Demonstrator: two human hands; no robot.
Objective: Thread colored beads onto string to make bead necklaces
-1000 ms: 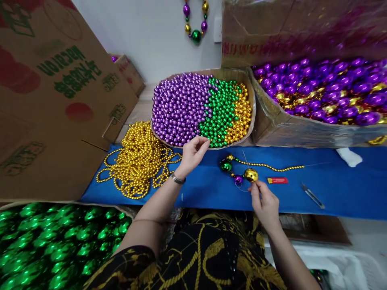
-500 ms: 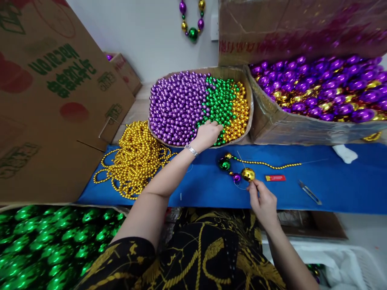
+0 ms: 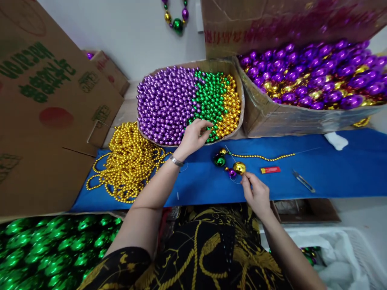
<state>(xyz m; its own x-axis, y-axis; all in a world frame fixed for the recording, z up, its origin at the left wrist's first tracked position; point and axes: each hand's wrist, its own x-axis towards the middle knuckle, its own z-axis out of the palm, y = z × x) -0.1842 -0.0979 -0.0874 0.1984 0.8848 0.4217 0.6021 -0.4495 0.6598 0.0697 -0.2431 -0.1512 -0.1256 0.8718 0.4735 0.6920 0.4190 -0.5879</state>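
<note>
My left hand (image 3: 192,137) reaches over the near rim of a cardboard tray (image 3: 240,80) filled with small purple, green and gold beads. Its fingertips rest among the green beads (image 3: 211,100); whether one is pinched is hidden. My right hand (image 3: 256,194) pinches the thin thread just below a large gold ball bead (image 3: 239,167) of a part-made strand on the blue cloth (image 3: 332,173). That strand also carries a large green ball (image 3: 219,160), a small purple bead (image 3: 232,173) and a gold bead chain (image 3: 266,158) running right.
A heap of gold bead chain (image 3: 130,161) lies left of the tray. Boxes of large purple and gold balls (image 3: 311,76) and green balls (image 3: 57,249) flank me. A red lighter (image 3: 270,170), thread snips (image 3: 303,182) and a big cardboard flap (image 3: 45,121) are nearby.
My left hand went from the tray's near rim into the green beads, then drew back slightly toward the rim. My right hand stayed pinched by the gold ball. The camera shifted right.
</note>
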